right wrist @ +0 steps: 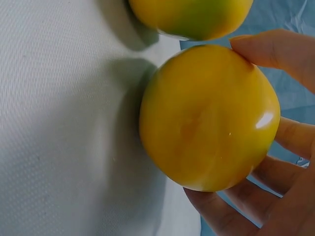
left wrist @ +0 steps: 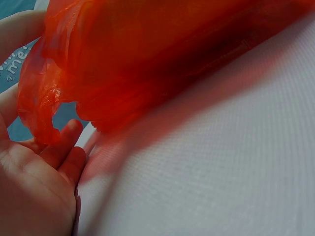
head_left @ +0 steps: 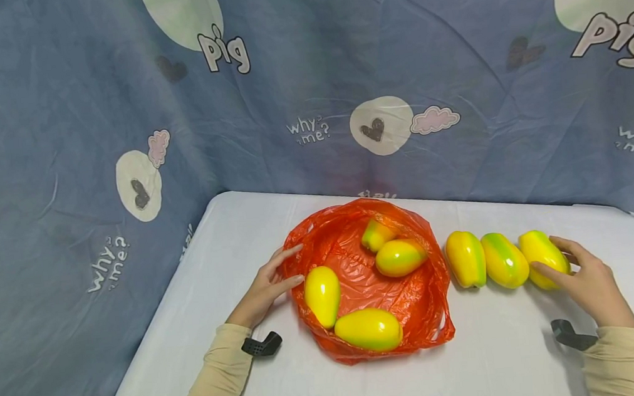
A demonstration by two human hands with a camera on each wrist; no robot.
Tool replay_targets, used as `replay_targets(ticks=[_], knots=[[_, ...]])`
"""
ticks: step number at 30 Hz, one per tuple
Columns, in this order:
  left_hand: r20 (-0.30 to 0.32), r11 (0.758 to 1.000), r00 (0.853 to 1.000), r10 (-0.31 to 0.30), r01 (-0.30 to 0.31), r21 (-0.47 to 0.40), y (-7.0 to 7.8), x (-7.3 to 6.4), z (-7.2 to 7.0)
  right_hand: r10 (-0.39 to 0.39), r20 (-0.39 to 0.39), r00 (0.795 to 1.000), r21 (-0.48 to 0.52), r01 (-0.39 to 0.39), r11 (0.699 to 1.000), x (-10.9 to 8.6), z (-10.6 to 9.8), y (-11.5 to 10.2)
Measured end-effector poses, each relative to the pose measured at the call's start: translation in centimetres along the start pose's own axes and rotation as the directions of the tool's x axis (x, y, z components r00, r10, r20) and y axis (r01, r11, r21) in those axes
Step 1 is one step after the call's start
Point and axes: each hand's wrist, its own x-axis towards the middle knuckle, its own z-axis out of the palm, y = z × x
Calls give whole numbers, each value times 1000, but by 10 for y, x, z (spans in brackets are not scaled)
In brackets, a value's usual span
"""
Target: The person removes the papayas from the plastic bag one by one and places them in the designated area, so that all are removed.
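Yellow, glossy, the end papaya (head_left: 541,252) could slip the right hand (head_left: 595,284) gripping it; the loose-fingered left hand (head_left: 260,296) may let the plastic bag (head_left: 361,285) sag.

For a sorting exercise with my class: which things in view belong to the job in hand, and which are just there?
In the job:
Red bag, touched by the left grip
Four bagged fruits
Fruit in the right grip
Two loose fruits beside it

Just there:
White table
Patterned curtain
Black wrist pieces
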Motion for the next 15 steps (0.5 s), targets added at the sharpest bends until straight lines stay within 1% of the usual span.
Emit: replay_targets(ticks=[15], knots=[[-10, 1000, 1000, -8, 8, 21, 1, -1, 0, -9, 29, 1000, 0, 9, 1000, 0, -1, 2]])
